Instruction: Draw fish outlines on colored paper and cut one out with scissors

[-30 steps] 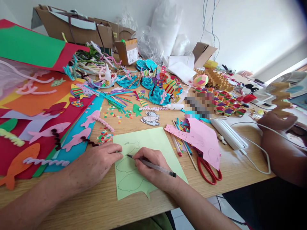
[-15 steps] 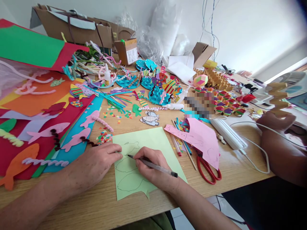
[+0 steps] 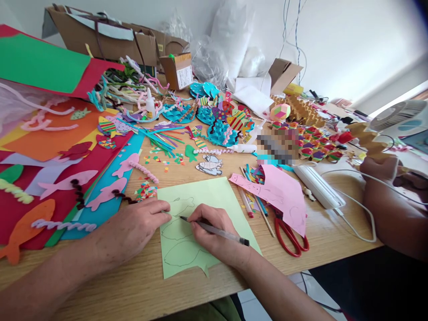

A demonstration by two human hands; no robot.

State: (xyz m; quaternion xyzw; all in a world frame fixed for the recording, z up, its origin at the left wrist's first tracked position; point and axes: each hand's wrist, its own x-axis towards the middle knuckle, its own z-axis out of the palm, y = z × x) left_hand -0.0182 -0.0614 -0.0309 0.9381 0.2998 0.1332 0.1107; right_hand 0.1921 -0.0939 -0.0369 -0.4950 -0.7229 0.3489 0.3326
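A sheet of light green paper [image 3: 234, 223] lies on the table in front of me, with several pencil-thin fish outlines drawn on it. My right hand [image 3: 210, 229] grips a pen [image 3: 222, 233] with a clear barrel and black end cap. The pen's tip touches the paper, or is very close to it, near the middle outlines. At the sheet's left edge rests my left hand [image 3: 142, 227], fingers stretched out and pressing down on the paper. Its fingertips lie just left of the pen tip. Part of the drawing is hidden under my right hand.
Red-handled scissors [image 3: 290, 236] and pink paper [image 3: 287, 196] lie to the right, near a white power strip [image 3: 319, 187]. Coloured sheets with paper fish [image 3: 107, 194] fill the left side. Glue bottles [image 3: 150, 104] and cardboard boxes [image 3: 175, 71] stand behind. Another person's arm [image 3: 384, 200] is at right.
The pen tip has moved very slightly to the right on the paper with my right hand. The other person's hand at right has shifted a little. My left hand stays put.
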